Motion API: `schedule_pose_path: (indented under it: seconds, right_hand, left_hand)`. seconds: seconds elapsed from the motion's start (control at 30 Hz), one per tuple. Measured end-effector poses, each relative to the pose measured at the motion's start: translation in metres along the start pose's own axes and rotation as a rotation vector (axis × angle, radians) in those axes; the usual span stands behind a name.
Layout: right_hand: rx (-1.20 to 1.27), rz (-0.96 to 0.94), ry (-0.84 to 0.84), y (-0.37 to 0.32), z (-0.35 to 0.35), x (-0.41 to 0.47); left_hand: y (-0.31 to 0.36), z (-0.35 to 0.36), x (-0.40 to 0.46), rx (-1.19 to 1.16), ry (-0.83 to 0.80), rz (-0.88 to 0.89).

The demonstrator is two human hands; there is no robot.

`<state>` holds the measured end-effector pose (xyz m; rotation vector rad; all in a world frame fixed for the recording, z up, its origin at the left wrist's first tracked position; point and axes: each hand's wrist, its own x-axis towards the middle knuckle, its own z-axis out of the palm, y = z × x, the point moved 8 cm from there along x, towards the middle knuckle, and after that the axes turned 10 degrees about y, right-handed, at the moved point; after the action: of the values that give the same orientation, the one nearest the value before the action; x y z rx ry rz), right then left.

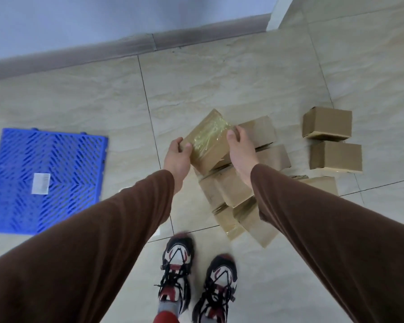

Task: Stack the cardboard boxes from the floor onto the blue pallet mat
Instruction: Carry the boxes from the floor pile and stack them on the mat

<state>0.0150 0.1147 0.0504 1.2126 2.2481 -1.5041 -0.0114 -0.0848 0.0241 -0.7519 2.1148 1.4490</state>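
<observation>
The brown sleeves (313,220) hide part of the heap of cardboard boxes (231,194) at centre frame, so their count is unclear; the shoes (196,276) at the bottom are blurred. Both arms reach forward; the left hand (176,157) and right hand (239,152) clasp opposite ends of a taped box (208,143), tilted above the heap. The blue pallet mat (47,180) lies at the left edge, well apart, bearing a white label (40,183); two more boxes (331,141) sit at right.

bare floor (131,108) lies between box pile (233,190) and blue mat (44,180).
</observation>
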Motion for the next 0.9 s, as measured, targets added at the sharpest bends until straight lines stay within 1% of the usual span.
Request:
schedule_pose_path:
  seconds: [0.17,0.3,0.4,0.53,0.63,0.73,0.83,0.9]
  right_hand:
    - [-0.064,-0.086,-0.065,-0.035,0.056,-0.068]
    - [-0.092,-0.093,-0.091,-0.049,0.113,-0.121]
    - [-0.051,-0.103,-0.13,-0.063,0.17,-0.163]
    - [0.027,-0.135,-0.168,-0.082,0.254,-0.226]
    - [0.081,-0.116,-0.17,-0.094,0.31,-0.28]
    - [0.125,-0.057,-0.196,-0.099,0.348,-0.322]
    - [0.173,-0.002,-0.244,-0.103,0.385,-0.347]
    - [0.246,0.033,-0.258,-0.112,0.403,-0.352]
  left_hand:
    - [-0.012,-0.105,-0.027,-0.062,0.023,-0.012]
    - [-0.046,-0.193,-0.03,-0.136,0.018,-0.045]
    - [-0.069,-0.267,-0.035,-0.165,0.034,-0.067]
    - [-0.09,-0.366,-0.047,-0.166,0.061,-0.043]
    - [-0.11,-0.437,-0.057,-0.171,0.072,-0.036]
    - [-0.125,-0.488,-0.065,-0.176,0.081,-0.04]
    - [-0.137,-0.526,-0.06,-0.191,0.063,-0.051]
    - [-0.14,-0.541,-0.051,-0.209,0.063,-0.067]
